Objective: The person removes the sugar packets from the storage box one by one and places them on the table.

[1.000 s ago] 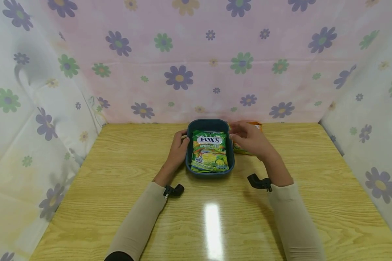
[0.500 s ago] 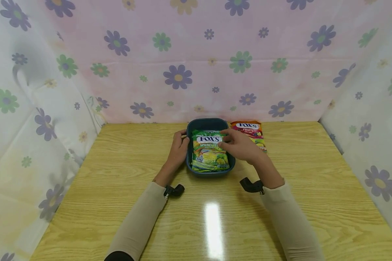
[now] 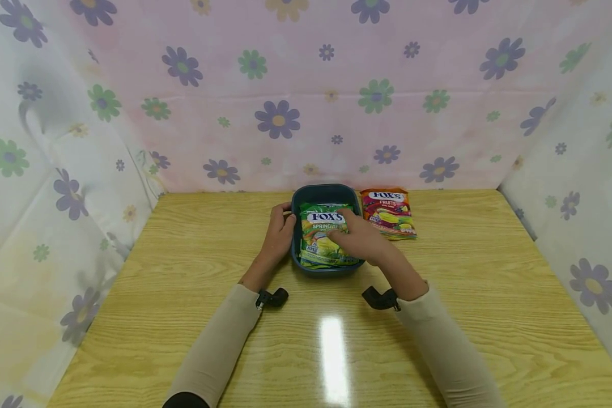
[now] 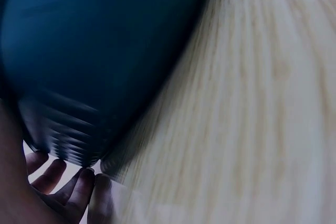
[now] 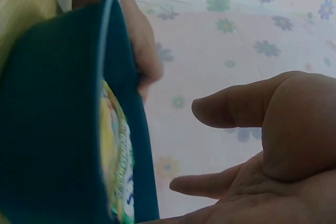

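A dark blue plastic bin (image 3: 327,273) stands on the table with green Fox's Spring Tea candy bags (image 3: 318,252) lying in it. My left hand (image 3: 277,238) holds the bin's left side; in the left wrist view its curled fingers (image 4: 50,177) meet the ribbed outer wall. Over the bin's right side reaches my right hand (image 3: 359,238), partly covering the top bag. The right wrist view shows its thumb and fingers (image 5: 231,100) spread apart with nothing between them, beside the bin's open top. Right of the bin lies a red Fox's Fruits candy bag (image 3: 389,214).
The wooden table (image 3: 194,260) ends at the back against a flowered cloth (image 3: 306,85), which also hangs along both sides. A camera sits on each wrist, such as the black right wrist camera (image 3: 379,298).
My right hand has moved left from above the red bag to over the bin, uncovering the red bag. My left hand and the bin have stayed in place.
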`<state>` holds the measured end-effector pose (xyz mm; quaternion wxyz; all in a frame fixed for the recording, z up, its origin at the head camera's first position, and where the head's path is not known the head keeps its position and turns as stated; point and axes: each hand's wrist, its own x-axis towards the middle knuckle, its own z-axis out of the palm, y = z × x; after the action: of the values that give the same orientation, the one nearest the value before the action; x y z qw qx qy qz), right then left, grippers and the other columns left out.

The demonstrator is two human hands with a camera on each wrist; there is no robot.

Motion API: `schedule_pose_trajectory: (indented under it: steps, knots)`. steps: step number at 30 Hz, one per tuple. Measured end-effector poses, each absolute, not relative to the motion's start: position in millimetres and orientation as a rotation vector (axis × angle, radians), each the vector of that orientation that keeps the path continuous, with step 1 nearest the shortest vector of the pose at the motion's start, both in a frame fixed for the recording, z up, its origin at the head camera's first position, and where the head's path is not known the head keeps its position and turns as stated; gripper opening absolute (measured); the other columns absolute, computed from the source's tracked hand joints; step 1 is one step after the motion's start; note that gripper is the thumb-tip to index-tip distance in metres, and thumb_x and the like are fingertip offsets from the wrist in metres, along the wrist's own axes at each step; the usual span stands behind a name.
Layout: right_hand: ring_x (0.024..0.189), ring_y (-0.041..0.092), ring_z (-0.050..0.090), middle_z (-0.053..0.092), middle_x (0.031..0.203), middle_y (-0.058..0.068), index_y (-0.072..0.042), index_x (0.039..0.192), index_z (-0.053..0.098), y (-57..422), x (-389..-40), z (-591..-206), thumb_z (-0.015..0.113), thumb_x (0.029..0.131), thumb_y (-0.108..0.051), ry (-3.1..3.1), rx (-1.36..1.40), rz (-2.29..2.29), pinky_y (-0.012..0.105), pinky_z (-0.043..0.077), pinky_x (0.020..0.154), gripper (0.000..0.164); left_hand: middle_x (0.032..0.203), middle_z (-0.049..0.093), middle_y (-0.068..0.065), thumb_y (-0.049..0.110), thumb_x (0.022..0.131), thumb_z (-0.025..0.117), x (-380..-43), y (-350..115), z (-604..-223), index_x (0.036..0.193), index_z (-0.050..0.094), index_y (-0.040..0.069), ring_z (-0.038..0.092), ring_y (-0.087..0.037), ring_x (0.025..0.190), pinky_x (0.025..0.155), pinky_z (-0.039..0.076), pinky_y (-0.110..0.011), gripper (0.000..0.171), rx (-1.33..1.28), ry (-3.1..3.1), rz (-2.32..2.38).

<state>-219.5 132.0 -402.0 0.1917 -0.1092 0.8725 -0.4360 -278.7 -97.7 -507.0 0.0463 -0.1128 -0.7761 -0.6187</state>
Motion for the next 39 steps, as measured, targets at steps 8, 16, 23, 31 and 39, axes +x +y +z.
schedule_pose_trajectory:
  steps: [8, 16, 23, 31, 39]
  knots:
    - [0.152, 0.049, 0.034, 0.029, 0.168, 0.030, 0.002, 0.167, 0.017, 124, -221, -410, 0.058, 0.108, -0.033, 2.554, -0.289, -1.140, 0.065, 0.037, 0.118, 0.080, 0.154, 0.035, -0.021, 0.015, 0.113, 0.038, -279, -98, -507, 0.154, 0.038, -0.002, 0.053, -0.037, 0.134, 0.113, 0.043, -0.053, 0.044, -0.350, -2.362, -1.896]
    - [0.137, 0.048, 0.054, 0.041, 0.160, 0.034, 0.009, 0.165, 0.015, 119, -223, -408, 0.055, 0.109, -0.037, 2.659, -0.245, -0.983, 0.061, 0.046, 0.111, 0.083, 0.154, 0.035, -0.022, 0.013, 0.113, 0.038, -277, -98, -506, 0.154, 0.038, -0.004, 0.052, -0.038, 0.134, 0.110, 0.045, -0.053, 0.043, -0.371, -2.356, -1.905]
    - [0.116, 0.043, 0.068, 0.053, 0.150, 0.033, 0.011, 0.164, 0.016, 121, -222, -404, 0.056, 0.109, -0.041, 2.667, -0.218, -0.892, 0.058, 0.054, 0.102, 0.085, 0.157, 0.031, -0.028, 0.012, 0.115, 0.036, -278, -98, -504, 0.156, 0.035, -0.007, 0.049, -0.045, 0.136, 0.110, 0.043, -0.059, 0.046, -0.398, -2.349, -1.946]
    - [0.147, 0.051, 0.040, 0.037, 0.161, 0.036, 0.011, 0.163, 0.020, 121, -224, -407, 0.060, 0.108, -0.037, 2.715, -0.249, -0.888, 0.063, 0.042, 0.115, 0.084, 0.155, 0.033, -0.028, 0.012, 0.114, 0.037, -274, -98, -500, 0.156, 0.036, -0.006, 0.050, -0.042, 0.135, 0.110, 0.043, -0.056, 0.045, -0.402, -2.364, -1.937]
    - [0.145, 0.052, 0.042, 0.032, 0.163, 0.037, 0.014, 0.163, 0.011, 121, -225, -408, 0.061, 0.107, -0.039, 2.679, -0.191, -0.942, 0.061, 0.043, 0.114, 0.091, 0.152, 0.037, -0.021, 0.013, 0.113, 0.037, -277, -98, -506, 0.154, 0.039, -0.002, 0.053, -0.035, 0.131, 0.108, 0.046, -0.052, 0.043, -0.395, -2.369, -1.908]
